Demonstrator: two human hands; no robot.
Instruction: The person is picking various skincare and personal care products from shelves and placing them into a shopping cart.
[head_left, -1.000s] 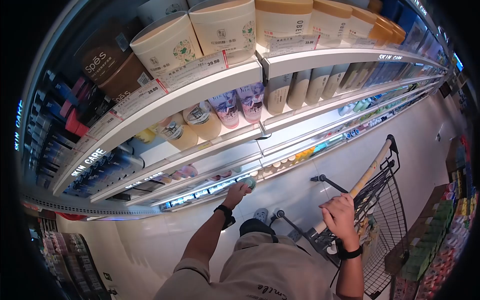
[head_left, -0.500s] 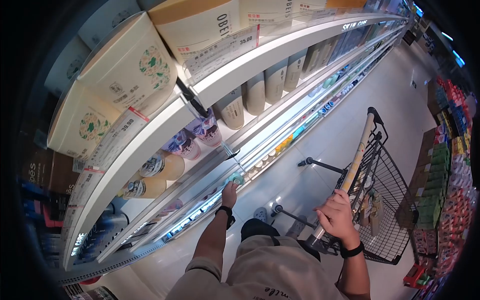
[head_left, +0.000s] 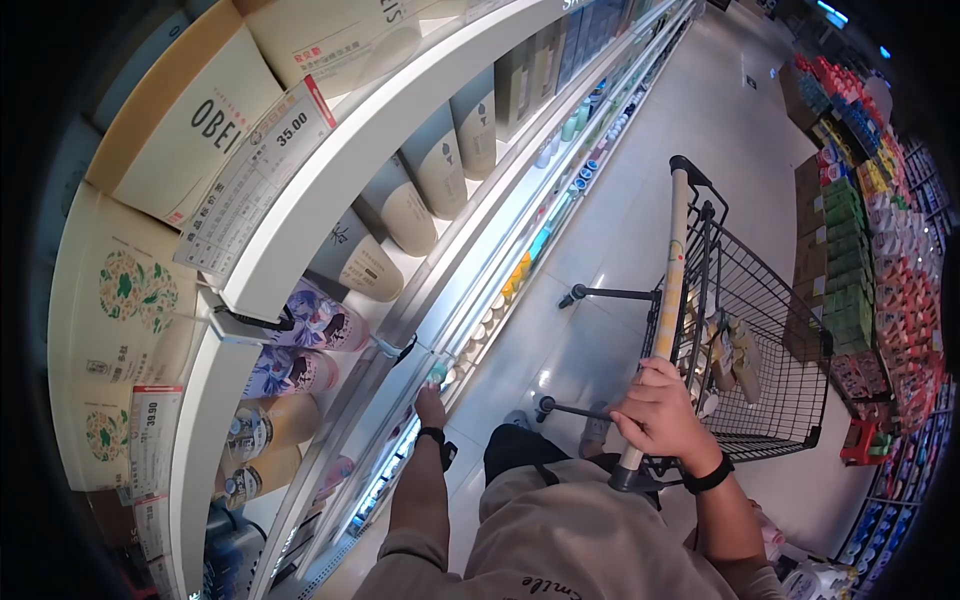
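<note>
My left hand (head_left: 430, 406) reaches down to the low lit shelf, its fingers closed at a small teal-green container (head_left: 438, 371). A row of cream-coloured jars (head_left: 478, 339) stands right beside that container. My right hand (head_left: 662, 414) is wrapped round the handle (head_left: 677, 245) of a black wire shopping cart (head_left: 765, 330), thumb on top. Pale bottles or packs (head_left: 738, 365) lie in the cart basket. Black bands circle both my wrists.
To my left, tall white shelving (head_left: 390, 125) carries cream boxes (head_left: 215, 115), beige bottles (head_left: 435, 175) and purple-patterned bottles (head_left: 318, 320). Price tags (head_left: 255, 175) stick out along its edge. Stacked green packs (head_left: 848, 265) line the far side of the aisle (head_left: 640, 165).
My view has shifted along the aisle, so the shelving and cart appear further left. My left hand stays at the teal-green container, and my right hand keeps its hold on the cart handle.
</note>
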